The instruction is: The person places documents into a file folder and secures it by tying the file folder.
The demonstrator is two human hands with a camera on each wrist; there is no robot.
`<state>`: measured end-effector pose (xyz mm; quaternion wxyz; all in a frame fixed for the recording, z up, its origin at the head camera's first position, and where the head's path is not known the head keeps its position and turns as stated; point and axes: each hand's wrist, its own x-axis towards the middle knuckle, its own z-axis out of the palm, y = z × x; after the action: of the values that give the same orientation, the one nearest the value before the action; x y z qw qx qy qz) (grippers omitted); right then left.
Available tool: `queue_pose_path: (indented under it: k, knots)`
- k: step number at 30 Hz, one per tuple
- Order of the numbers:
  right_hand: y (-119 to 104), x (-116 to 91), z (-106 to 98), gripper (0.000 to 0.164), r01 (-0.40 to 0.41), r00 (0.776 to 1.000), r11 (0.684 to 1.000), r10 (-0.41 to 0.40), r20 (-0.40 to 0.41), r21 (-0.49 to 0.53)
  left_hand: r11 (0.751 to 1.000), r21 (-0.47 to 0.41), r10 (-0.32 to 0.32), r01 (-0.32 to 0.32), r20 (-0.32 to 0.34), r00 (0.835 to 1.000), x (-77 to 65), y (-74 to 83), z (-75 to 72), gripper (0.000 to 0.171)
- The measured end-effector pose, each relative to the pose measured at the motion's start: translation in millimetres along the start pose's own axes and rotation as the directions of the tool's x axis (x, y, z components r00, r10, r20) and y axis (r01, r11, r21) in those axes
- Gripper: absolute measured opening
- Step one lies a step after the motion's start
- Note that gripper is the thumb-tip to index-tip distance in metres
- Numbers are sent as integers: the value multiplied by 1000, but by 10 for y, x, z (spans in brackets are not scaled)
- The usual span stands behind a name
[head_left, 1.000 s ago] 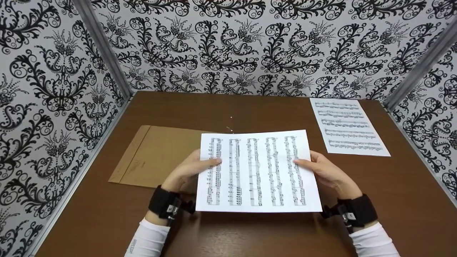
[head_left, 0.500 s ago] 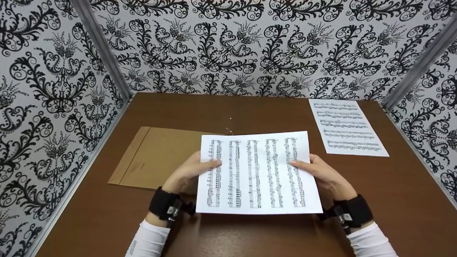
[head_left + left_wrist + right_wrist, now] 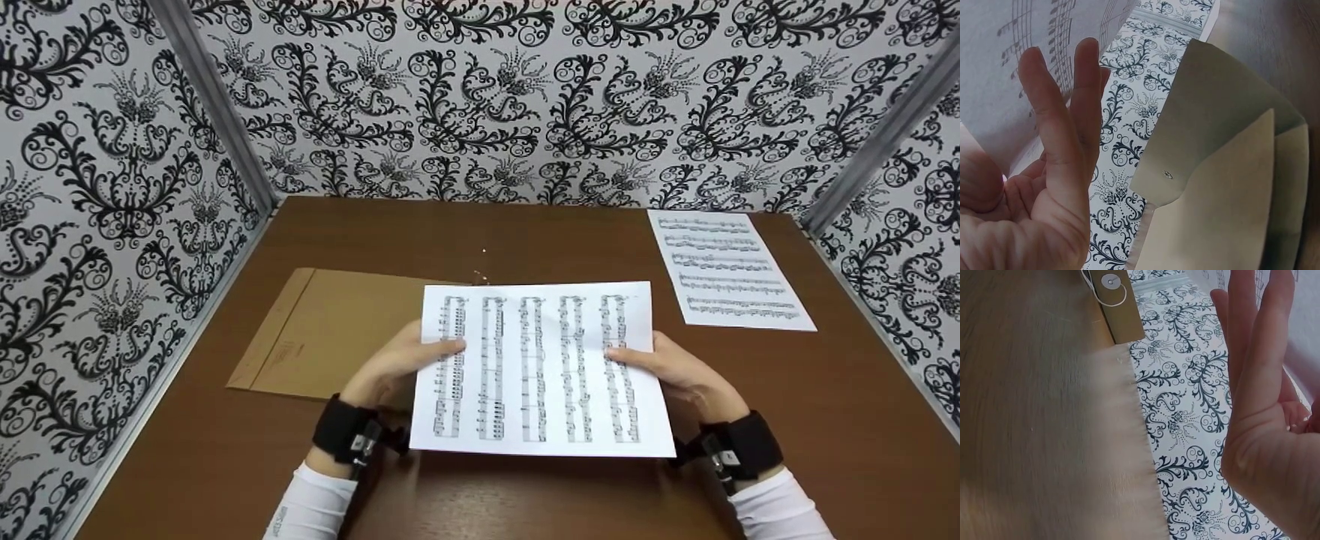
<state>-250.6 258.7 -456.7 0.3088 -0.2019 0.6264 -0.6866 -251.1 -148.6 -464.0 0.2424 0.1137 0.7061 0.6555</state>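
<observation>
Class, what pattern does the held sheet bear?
The sheet: black music notation on white, best in head view.

White music sheet (image 3: 543, 369), printed side facing up, staves turned sideways, held raised between left hand (image 3: 394, 358) and right hand (image 3: 686, 369).

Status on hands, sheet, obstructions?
Left hand and right hand pinching opposite sides of sheet. Sheet raised off table, staves sideways-on. Envelope partly hidden behind it; no obstruction seen.

Brn envelope (image 3: 335, 326) L on brn table (image 3: 570, 238), music sheet (image 3: 731, 270) far R, b/w patterned wall (image 3: 487, 97)
</observation>
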Motion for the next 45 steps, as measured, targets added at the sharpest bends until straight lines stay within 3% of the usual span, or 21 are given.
queue_pose_path:
  k: [13, 24, 32, 37, 45]
  knots:
    - [21, -12, -57, 25, -6, 998, 999, 3, -70, -35, 995, -63, 79, -75, 59, 995, -14, -13, -61, 35]
    - [14, -61, -164, 23, -39, 993, 999, 35, -114, -32, 999, -46, 3, -3, -6, 1000, -37, 41, -117, 52]
    - [2, -60, -159, 19, -67, 978, 997, 59, -201, -31, 997, 77, -5, 19, -182, 983, -33, 24, -134, 49]
    - [-32, -39, -111, 13, -100, 951, 990, 66, -304, -99, 984, 177, 24, 15, -217, 976, -19, 12, -129, 43]
    - [-57, -21, -79, 25, -115, 929, 979, 45, -366, -171, 964, 262, 15, 48, -235, 972, 60, 34, -123, 39]
